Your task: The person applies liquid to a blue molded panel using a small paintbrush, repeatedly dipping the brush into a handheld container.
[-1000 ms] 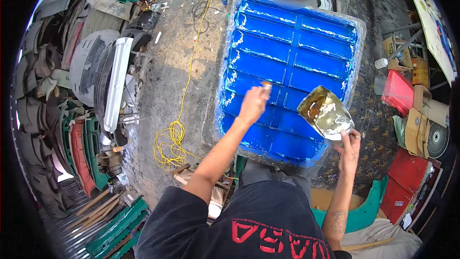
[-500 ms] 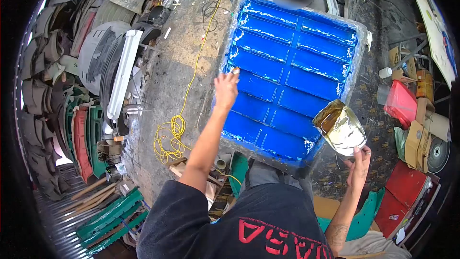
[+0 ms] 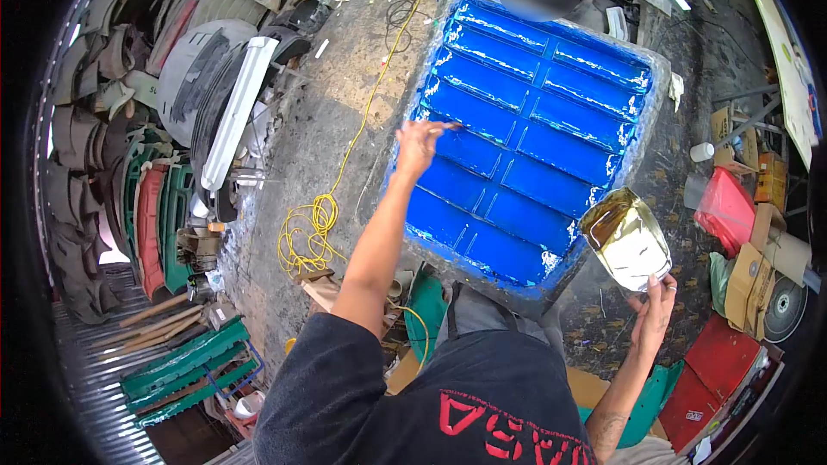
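A large blue ribbed panel [image 3: 551, 151] with a rough pale rim lies in front of me, its surface wet and glossy. My left hand [image 3: 417, 146] is over its left edge, closed on a small brush [image 3: 450, 126] whose tip points right over the blue surface. At the panel's lower right, my right hand [image 3: 656, 306] grips the near edge of a metal container [image 3: 633, 245], cut open, with shiny walls and some amber liquid inside. The container is tilted and held beside the panel's right edge.
A coiled yellow cord [image 3: 310, 228] lies on the floor left of the panel. Curved grey parts and a white bar [image 3: 241, 112] are stacked at the left. Boxes [image 3: 748, 280], a red bag [image 3: 724, 207] and a red cabinet [image 3: 711, 379] stand at the right.
My left hand has moved left from over the panel's middle to its left edge, with the brush turned to the right. My right hand and the container have shifted right and nearer to me.
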Available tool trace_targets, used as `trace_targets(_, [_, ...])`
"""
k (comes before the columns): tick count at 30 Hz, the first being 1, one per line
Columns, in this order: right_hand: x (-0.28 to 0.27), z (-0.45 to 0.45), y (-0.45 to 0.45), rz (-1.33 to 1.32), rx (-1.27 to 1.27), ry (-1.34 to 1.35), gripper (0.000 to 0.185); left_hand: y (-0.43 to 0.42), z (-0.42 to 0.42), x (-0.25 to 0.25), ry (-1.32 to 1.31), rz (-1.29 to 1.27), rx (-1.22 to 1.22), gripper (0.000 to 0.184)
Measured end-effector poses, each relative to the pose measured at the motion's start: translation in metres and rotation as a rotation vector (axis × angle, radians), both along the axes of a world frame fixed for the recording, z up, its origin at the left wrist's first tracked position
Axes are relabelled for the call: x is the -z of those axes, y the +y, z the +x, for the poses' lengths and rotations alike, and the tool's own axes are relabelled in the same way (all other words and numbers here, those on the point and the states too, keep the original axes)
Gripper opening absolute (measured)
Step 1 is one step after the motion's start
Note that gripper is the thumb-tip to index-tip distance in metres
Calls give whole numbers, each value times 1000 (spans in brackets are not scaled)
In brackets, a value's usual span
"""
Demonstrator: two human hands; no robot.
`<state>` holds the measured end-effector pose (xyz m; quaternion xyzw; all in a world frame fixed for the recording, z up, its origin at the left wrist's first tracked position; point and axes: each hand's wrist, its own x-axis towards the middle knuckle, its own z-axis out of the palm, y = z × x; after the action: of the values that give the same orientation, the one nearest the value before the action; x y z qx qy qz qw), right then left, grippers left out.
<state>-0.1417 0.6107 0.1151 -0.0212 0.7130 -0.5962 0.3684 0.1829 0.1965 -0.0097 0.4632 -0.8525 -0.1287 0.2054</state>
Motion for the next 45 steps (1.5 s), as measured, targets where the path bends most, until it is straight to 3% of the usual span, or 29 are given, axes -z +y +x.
trace_targets(3, [-1,0,8,-2,2,6,48,-19,24,-11,-121,-178,-214,20])
trace_targets(5, [-1,0,12,-4,6,10,48,-11,19,-12,-161,-238,-182,22])
trace_targets(9, [5,-4,16,0,2,0,48,42,-28,13,-196,-191,165,27])
trace_targets(12, [5,-5,13,2,1,-2,49,70,-55,6,-59,-91,235,22])
trace_targets(15, [5,-3,14,8,15,-6,49,51,-47,-2,70,125,66,17])
trace_targets(17, [5,-2,15,13,20,-6,49,5,-18,29,91,179,-77,17])
trace_targets(19, [6,0,20,11,-9,-4,49,-32,10,41,85,20,-161,17])
trace_targets(23, [6,4,25,9,18,-13,49,-46,16,-25,-142,-5,-258,22])
trace_targets(25, [2,9,23,14,40,-10,50,-41,14,-33,-117,-201,-190,20])
trace_targets(27, [1,12,22,-1,55,-3,50,-20,8,-21,-411,-279,-28,16])
trace_targets(29, [0,13,20,-16,64,4,50,7,-3,9,-277,-251,90,16])
trace_targets(32, [-2,12,16,23,46,14,51,49,-35,-6,-147,-42,312,16])
trace_targets(33, [-1,12,15,1,43,13,51,51,-39,-16,-130,110,310,17])
trace_targets(35, [-1,13,14,-16,38,13,50,30,-28,-25,46,168,230,16])
trace_targets(36, [-2,14,13,-6,40,19,48,4,-16,-7,186,249,193,19])
trace_targets(37, [-3,15,12,5,43,24,45,-8,-6,-12,50,114,54,18])
trace_targets(38, [-4,17,11,6,44,26,45,-36,14,14,83,94,12,18])
trace_targets(40, [-5,20,11,-3,36,35,44,-67,30,8,176,214,-199,17])
trace_targets(41, [-5,21,12,0,38,36,44,-70,35,14,177,217,-197,17])
trace_targets(43, [-4,25,13,10,72,27,48,-59,31,-16,134,-70,-290,21])
trace_targets(45, [-4,29,10,2,71,16,48,-59,33,-16,189,-128,-192,24])
